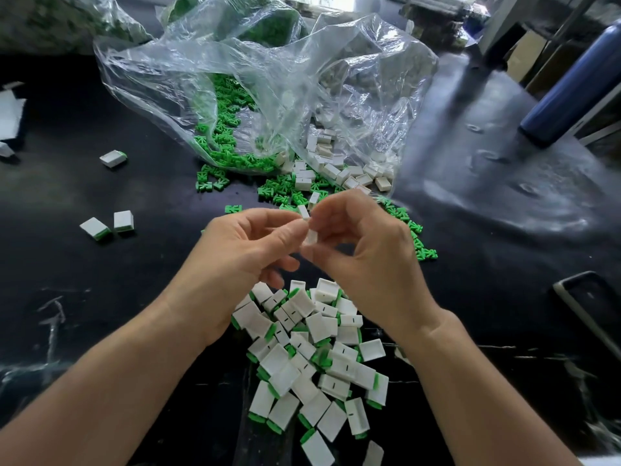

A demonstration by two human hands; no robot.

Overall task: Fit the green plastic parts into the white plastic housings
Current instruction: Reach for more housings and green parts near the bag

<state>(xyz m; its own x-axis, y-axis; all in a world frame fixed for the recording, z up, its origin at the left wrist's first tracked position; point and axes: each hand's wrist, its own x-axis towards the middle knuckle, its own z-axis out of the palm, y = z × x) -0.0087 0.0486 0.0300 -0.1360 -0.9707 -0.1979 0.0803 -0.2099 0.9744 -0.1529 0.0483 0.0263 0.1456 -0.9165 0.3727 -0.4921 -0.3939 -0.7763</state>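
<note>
Hands are meeting above the middle of the black table (100, 280). The left hand (248, 250) is pinching a small white housing (311, 237) with its thumb and first finger, and its other fingers are curling loosely underneath. The right hand (366, 253) is holding the same white housing from the other side, with its fingertips curled round it. The housing is hanging in the air between the two hands. It is looking a little blurry, so nobody can tell if a green part is sitting inside it.

Just below the hands, close to the person, a pile of finished pieces (312, 358) is lying on the table. Each one is showing a white body with a green end poking out.

Beyond the hands, loose green parts (282, 193) are lying spread on the table and spilling out of a big clear bag (255, 95). More empty housings (336, 163) are lying at the mouth of the bag, just to the right of the green parts.

Off to the left, well apart from the pile, three more finished pieces are lying on the table. One (113, 158) is sitting alone farther back, and two (95, 228) (123, 220) are sitting just beside each other. At the far right, a blue bottle (578, 82) is standing on the table.
</note>
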